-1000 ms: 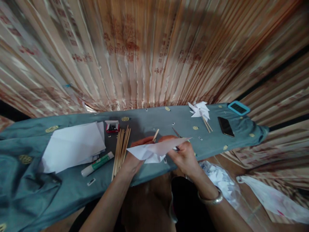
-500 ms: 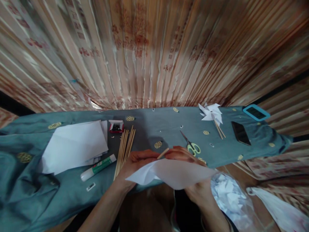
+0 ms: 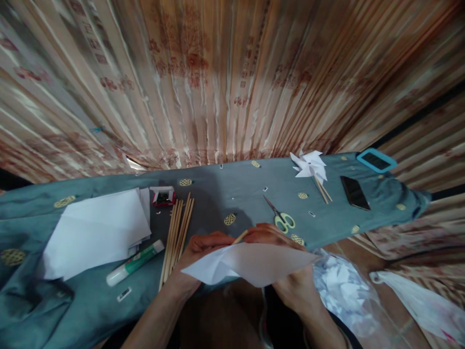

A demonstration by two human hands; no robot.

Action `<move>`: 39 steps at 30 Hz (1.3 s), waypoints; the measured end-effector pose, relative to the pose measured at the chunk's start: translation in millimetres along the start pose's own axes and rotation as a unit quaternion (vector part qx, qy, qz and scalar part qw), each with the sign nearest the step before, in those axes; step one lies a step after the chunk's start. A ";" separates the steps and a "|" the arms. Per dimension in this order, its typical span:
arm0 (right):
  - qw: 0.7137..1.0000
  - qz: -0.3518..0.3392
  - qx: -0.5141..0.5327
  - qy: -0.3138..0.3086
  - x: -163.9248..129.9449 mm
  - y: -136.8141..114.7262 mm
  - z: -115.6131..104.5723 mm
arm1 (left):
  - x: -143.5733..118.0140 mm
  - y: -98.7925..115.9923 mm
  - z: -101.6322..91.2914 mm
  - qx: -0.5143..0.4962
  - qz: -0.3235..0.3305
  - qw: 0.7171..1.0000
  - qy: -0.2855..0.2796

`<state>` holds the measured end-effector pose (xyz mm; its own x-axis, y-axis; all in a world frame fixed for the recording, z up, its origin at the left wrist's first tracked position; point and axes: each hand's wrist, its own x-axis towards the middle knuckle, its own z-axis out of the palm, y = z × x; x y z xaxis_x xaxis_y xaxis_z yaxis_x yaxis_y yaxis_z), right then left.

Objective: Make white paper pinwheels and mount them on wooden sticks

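Scissors (image 3: 280,216), glue stick (image 3: 133,262), pinwheel (image 3: 308,165) lie on cloth (image 3: 232,194).

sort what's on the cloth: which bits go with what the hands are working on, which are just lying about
In hand: left hand, right hand, white paper sheet, wooden stick.

Lying about: scissors, stick bundle, paper stack, glue stick, finished pinwheel, phone.

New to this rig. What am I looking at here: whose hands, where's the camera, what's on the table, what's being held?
One head-worn camera looks forward and down, so the hands are the wearer's own. The left hand and right hand together hold a white paper sheet and a thin wooden stick. On the blue-grey tablecloth lie a paper stack, a glue stick, a bundle of sticks, scissors, a finished paper pinwheel and a phone. A curtain hangs behind.
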<state>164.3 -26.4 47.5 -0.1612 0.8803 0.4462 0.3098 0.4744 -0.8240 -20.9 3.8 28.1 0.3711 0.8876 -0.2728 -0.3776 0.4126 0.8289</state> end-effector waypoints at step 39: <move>0.997 -0.077 -0.013 0.006 9.6 -12.2 -12.6 | 1.3 2.3 11.2 0.076 -0.005 0.997 -0.001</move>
<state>170.8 -23.9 66.2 -0.1978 0.7973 0.5702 0.3074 0.6028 -0.7363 -11.8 3.6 35.2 0.3756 0.8831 -0.2811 -0.2411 0.3860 0.8905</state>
